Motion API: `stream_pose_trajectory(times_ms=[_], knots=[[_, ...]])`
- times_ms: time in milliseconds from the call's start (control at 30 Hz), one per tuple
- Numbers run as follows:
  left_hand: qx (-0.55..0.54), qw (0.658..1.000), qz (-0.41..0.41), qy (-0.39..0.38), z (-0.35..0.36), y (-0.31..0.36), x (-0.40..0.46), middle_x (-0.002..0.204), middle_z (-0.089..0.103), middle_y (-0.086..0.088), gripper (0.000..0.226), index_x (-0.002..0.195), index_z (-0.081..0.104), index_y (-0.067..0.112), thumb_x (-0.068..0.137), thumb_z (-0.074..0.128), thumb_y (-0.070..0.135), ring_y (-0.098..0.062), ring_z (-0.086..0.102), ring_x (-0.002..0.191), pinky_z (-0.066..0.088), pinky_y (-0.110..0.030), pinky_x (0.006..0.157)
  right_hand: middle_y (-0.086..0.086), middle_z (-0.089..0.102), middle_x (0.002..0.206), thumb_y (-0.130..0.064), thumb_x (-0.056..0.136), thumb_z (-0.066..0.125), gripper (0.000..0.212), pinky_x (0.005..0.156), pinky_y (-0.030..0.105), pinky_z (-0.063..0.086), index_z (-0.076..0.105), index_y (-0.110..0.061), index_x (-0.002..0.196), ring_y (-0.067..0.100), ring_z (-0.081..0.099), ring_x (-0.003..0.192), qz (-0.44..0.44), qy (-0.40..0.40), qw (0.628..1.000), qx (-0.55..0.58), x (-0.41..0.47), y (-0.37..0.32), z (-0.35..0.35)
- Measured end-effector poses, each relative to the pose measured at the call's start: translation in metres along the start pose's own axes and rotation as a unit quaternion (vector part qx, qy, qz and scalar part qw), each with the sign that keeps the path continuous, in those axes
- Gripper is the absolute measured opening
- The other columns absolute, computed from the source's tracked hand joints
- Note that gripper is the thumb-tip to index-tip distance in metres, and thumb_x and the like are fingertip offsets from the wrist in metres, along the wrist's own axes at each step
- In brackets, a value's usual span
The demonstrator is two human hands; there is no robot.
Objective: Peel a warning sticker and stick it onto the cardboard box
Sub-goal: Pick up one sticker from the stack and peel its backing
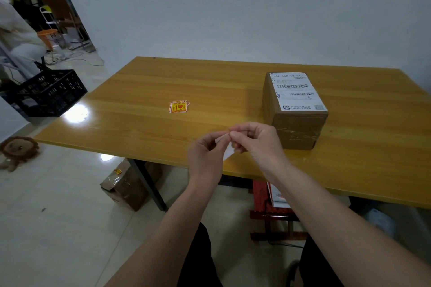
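Observation:
A brown cardboard box with a white shipping label on top stands on the right part of the wooden table. A small stack of orange warning stickers lies near the table's middle. Above the table's front edge, my left hand and my right hand meet, both pinching one warning sticker of which only the white back shows. The fingertips touch at its upper corner. The box is just right of my right hand.
A black plastic crate sits on the floor to the left, with a plush toy nearer. Taped cardboard boxes lie under the table's front edge. A red stool stands under the table. Another person sits at the far left.

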State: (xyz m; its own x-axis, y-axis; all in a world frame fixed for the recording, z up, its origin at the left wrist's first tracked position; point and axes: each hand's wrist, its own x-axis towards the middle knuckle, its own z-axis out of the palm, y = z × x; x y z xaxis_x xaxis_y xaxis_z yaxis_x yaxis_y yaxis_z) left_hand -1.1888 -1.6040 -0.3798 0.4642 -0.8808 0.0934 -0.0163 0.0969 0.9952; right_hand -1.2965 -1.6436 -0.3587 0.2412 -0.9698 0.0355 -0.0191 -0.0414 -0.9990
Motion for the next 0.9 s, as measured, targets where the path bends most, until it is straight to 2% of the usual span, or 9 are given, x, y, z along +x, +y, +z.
stream_pose_trajectory(times_ms=[133,267,400,567,633,733,833,900], knots=[[0.018,1.0,0.006,-0.021,0.001,0.0,-0.002,0.071,0.073,0.012,0.016,0.082,0.072,0.028,0.084,0.067,0.012,0.001,0.064,0.068,0.049,-0.008,0.06,0.008,0.062,0.063,-0.003,0.083,0.064,0.01,0.051,0.016,0.048,0.067,0.004,0.09,0.006,0.056,0.051,-0.006,0.015,1.0,-0.006,0.001,-0.001,-0.003],[0.004,1.0,0.0,0.016,0.003,0.001,-0.003,0.068,0.071,0.011,0.011,0.081,0.071,0.019,0.083,0.068,0.008,0.003,0.063,0.061,0.047,-0.008,0.055,0.009,0.061,0.064,-0.001,0.085,0.061,0.006,0.049,0.016,0.048,0.065,0.002,0.088,0.007,0.055,0.05,-0.003,0.049,0.999,0.012,0.003,-0.004,-0.006],[0.029,0.999,0.024,0.031,0.005,0.003,-0.004,0.062,0.069,0.018,0.014,0.075,0.07,0.023,0.083,0.068,0.012,0.006,0.061,0.058,0.045,-0.005,0.053,0.005,0.06,0.061,-0.003,0.083,0.064,0.011,0.052,0.019,0.049,0.063,-0.008,0.092,0.008,0.056,0.051,-0.048,0.054,0.997,-0.02,0.0,-0.004,0.0],[0.032,0.999,0.032,0.014,0.007,0.007,-0.005,0.078,0.075,0.005,0.009,0.087,0.075,0.013,0.085,0.067,0.011,0.001,0.067,0.07,0.052,-0.011,0.063,0.0,0.059,0.061,-0.012,0.071,0.078,0.02,0.055,0.014,0.047,0.067,-0.01,0.087,0.003,0.055,0.054,-0.105,0.054,0.989,-0.088,-0.004,-0.007,0.007],[0.012,1.0,0.029,0.002,0.007,0.008,-0.006,0.083,0.075,0.002,0.011,0.091,0.074,0.01,0.084,0.066,0.008,-0.002,0.069,0.075,0.054,-0.013,0.067,-0.001,0.059,0.062,-0.011,0.071,0.078,0.016,0.053,0.015,0.047,0.068,-0.009,0.084,0.002,0.054,0.054,-0.108,0.047,0.989,-0.094,-0.006,-0.008,0.007],[0.017,0.999,0.04,-0.002,0.007,0.011,-0.008,0.079,0.074,0.006,0.011,0.089,0.075,0.011,0.085,0.065,0.008,0.001,0.068,0.07,0.052,-0.011,0.064,-0.002,0.057,0.062,-0.009,0.076,0.074,0.009,0.051,0.011,0.046,0.069,-0.008,0.084,-0.002,0.052,0.051,-0.111,0.042,0.99,-0.081,-0.007,-0.009,0.006],[-0.017,1.0,0.025,-0.01,0.007,0.013,-0.009,0.085,0.076,-0.002,0.012,0.093,0.074,0.007,0.083,0.068,0.006,-0.006,0.07,0.078,0.057,-0.018,0.071,-0.001,0.058,0.065,-0.015,0.072,0.078,0.016,0.054,0.017,0.048,0.069,-0.013,0.085,0.004,0.053,0.057,-0.109,0.032,0.989,-0.099,-0.007,-0.01,0.005],[-0.024,0.999,0.028,-0.012,0.007,0.014,-0.009,0.086,0.075,-0.004,0.014,0.095,0.073,0.004,0.082,0.069,0.005,-0.005,0.07,0.077,0.056,-0.016,0.07,-0.001,0.057,0.064,-0.015,0.07,0.079,0.017,0.055,0.02,0.049,0.069,-0.014,0.084,0.006,0.052,0.057,-0.105,0.038,0.989,-0.101,-0.007,-0.009,0.006]])
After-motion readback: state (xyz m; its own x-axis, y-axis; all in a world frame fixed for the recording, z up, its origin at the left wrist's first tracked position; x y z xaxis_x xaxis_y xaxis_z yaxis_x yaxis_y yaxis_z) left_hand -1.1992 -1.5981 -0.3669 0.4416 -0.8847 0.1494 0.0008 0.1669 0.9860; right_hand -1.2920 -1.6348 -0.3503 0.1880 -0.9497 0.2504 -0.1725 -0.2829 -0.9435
